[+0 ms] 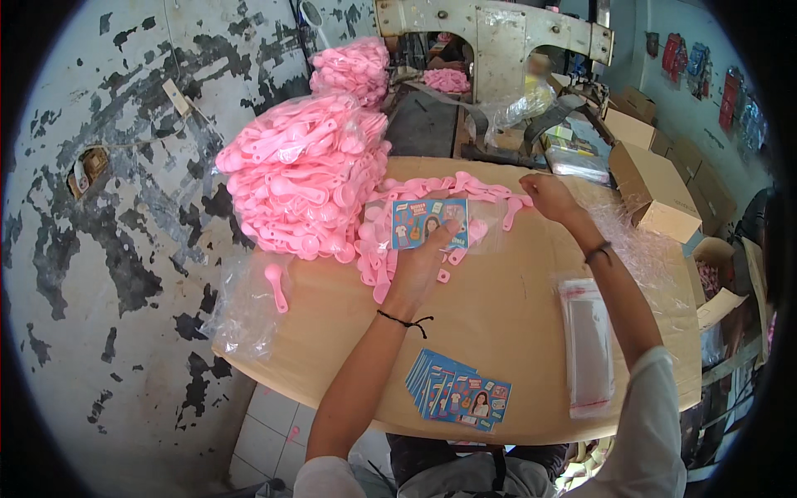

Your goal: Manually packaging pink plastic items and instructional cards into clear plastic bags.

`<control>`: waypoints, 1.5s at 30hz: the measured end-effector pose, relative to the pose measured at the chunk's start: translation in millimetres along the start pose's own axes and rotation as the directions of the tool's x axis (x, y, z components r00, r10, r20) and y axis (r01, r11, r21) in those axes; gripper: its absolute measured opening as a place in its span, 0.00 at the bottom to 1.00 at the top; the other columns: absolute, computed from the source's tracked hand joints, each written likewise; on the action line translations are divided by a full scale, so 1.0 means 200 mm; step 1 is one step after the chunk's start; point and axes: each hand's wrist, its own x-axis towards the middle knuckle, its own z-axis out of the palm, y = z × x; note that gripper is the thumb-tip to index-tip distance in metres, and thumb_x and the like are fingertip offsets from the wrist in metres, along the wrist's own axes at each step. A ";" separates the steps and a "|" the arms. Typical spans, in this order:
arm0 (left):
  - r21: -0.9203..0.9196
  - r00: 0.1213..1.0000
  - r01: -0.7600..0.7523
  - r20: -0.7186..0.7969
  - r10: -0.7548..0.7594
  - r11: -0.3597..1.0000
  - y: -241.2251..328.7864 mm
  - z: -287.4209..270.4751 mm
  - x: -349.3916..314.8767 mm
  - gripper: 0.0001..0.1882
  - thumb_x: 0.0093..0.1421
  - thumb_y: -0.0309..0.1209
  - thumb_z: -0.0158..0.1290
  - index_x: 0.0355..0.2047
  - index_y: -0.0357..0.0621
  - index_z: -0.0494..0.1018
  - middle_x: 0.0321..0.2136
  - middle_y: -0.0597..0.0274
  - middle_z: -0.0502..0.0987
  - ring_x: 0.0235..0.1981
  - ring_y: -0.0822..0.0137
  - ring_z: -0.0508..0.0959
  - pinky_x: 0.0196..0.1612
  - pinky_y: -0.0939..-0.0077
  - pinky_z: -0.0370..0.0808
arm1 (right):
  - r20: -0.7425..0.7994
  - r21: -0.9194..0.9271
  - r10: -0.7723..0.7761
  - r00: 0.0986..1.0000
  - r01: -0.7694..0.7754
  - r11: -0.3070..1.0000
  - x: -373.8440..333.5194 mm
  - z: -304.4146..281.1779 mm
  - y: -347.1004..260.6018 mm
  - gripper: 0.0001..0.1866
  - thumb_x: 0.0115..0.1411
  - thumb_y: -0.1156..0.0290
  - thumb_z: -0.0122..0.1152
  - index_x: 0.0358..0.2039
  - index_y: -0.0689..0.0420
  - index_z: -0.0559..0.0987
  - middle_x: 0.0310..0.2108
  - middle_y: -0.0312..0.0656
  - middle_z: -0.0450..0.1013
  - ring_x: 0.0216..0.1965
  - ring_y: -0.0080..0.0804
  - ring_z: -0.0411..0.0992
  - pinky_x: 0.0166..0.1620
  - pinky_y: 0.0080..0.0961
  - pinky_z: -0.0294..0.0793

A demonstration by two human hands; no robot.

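My left hand (429,256) grips a blue printed card (407,224), thumb across its right side. Clear plastic (491,238) lies beside the card; I cannot tell whether that hand holds it too. Under and around the card spreads a loose pile of pink plastic scoops (383,280). My right hand (551,197) is closed at the pile's far right end, next to a pink scoop (512,212). Its fingertips are partly hidden, so what they hold cannot be made out. Nearer to me, a fanned stack of blue printed cards (465,394) rests on the brown tabletop (498,319).
A big clear bag of pink scoops (303,178) stands at the left, another bag (353,70) behind it. Clear plastic sleeves (588,349) lie at the right. One scoop (276,288) sits by crumpled plastic (241,315). Cardboard boxes (656,191) line the right side.
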 end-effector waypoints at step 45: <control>-0.213 0.987 0.147 0.093 -0.130 0.966 -0.22 0.07 -0.10 0.28 0.67 0.30 0.48 0.64 0.41 0.52 0.61 0.54 0.62 0.60 0.66 0.66 0.62 0.70 0.68 | -0.115 0.595 0.091 0.989 -0.005 0.804 -0.55 -0.46 -0.81 0.06 0.65 0.73 0.54 0.36 0.61 0.78 0.23 0.30 0.68 0.26 0.13 0.63 0.28 0.16 0.64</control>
